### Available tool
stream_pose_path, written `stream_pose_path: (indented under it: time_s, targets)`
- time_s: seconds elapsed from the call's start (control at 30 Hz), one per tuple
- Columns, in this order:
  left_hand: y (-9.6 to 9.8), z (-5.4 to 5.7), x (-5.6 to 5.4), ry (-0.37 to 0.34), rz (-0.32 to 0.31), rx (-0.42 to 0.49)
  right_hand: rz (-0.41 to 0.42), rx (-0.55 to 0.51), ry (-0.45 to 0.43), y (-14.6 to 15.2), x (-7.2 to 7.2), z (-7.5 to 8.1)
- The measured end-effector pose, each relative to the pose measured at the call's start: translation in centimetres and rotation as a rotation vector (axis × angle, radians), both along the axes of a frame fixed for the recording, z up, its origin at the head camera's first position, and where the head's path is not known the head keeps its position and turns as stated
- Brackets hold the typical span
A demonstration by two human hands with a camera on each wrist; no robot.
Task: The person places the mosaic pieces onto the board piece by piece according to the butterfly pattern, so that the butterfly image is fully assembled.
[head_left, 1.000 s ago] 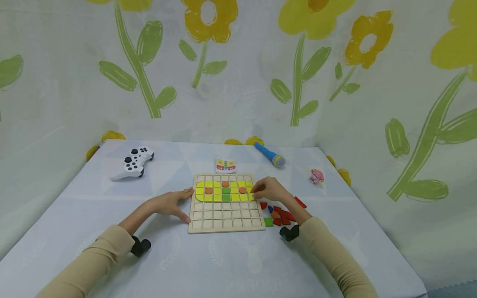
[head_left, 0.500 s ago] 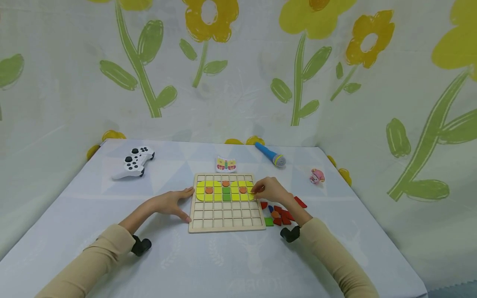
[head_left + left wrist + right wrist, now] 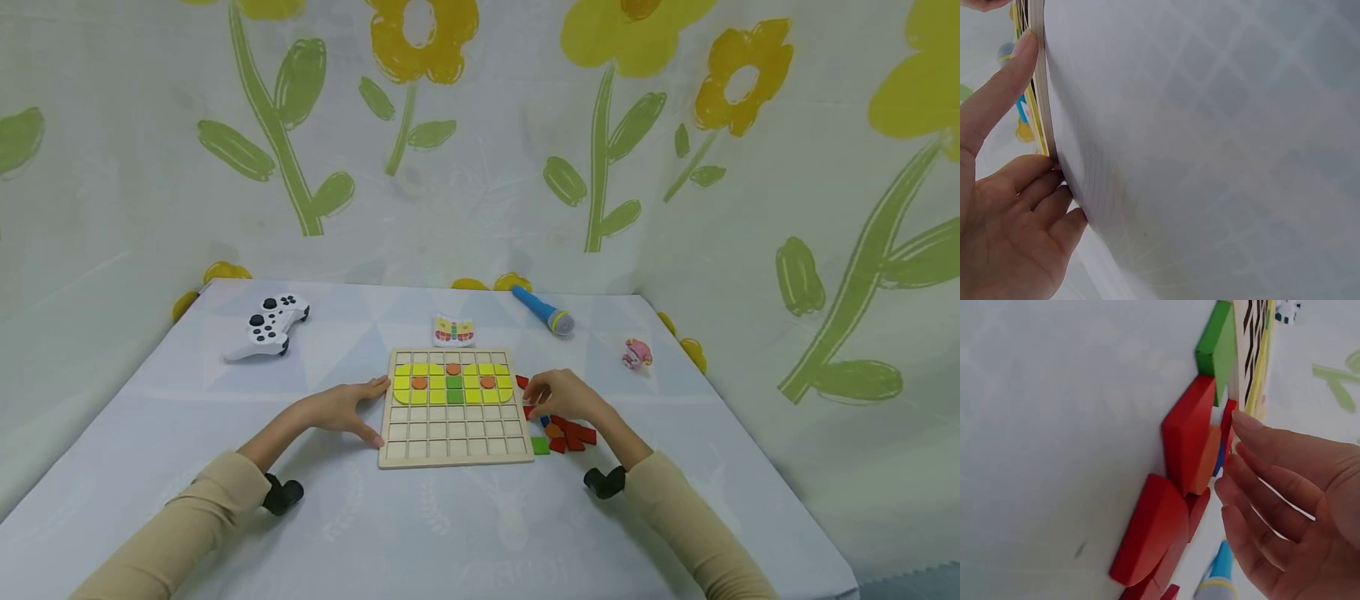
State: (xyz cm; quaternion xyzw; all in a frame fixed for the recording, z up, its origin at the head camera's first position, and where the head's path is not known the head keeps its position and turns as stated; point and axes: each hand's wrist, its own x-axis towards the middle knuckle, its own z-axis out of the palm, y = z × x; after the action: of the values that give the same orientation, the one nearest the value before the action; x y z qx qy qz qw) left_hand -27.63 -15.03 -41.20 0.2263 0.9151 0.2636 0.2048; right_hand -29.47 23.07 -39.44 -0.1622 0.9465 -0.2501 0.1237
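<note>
A wooden grid board (image 3: 455, 460) lies flat on the table. Yellow tiles (image 3: 420, 398), orange tiles and green tiles fill part of its upper rows. My left hand (image 3: 339, 408) rests against the board's left edge, thumb and fingers spread apart; the left wrist view shows the thumb on the board's side. To the right of the board, my right hand (image 3: 562, 395) hovers low over loose pieces, fingertips parted. Its thumb is beside a red piece (image 3: 1228, 428) in the right wrist view; whether they touch is unclear. Nothing is seen gripped.
A small butterfly pattern card (image 3: 453, 332) stands behind the board. Further off lie a white game controller (image 3: 276, 325), a blue toy microphone (image 3: 543, 311) and a pink figurine (image 3: 637, 355). Red pieces (image 3: 576, 434), plus a green square (image 3: 540, 446), lie at the right.
My right hand has left the board's yellow tile at the right end and moved right and toward me, to the loose pieces. My left hand has stayed in place.
</note>
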Motion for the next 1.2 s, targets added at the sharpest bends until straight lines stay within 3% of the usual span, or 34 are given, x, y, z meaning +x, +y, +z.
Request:
stream_pose_path:
  time_s: [0.63, 0.93, 1.2]
  targets:
    - [-0.1, -0.2, -0.1, 0.006, -0.009, 0.012, 0.075, -0.017, 0.013, 0.5, 0.3, -0.4]
    - [-0.1, -0.3, -0.3, 0.007, -0.006, -0.002, 0.092, 0.015, 0.07, 0.8, 0.4, 0.3]
    - [0.0, -0.1, -0.1, -0.007, 0.004, -0.01, 0.079, -0.061, 0.123, -0.4, 0.7, 1.3]
